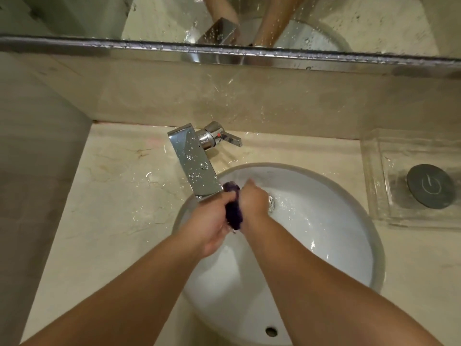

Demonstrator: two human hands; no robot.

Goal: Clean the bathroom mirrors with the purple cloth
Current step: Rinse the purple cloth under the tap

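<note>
Bunched dark purple cloth (233,208) over round white ceramic sink (336,221), just under chrome faucet spout (194,166). Left hand (212,221) and right hand (252,201) both clenched around it. Droplet-speckled mirror (249,18) behind faucet.

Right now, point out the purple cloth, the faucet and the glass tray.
purple cloth (233,212): head view, on its bunched dark middle.
faucet (193,158): head view, on the flat top of the spout.
glass tray (391,196): head view, on its bare floor near the left wall.
</note>
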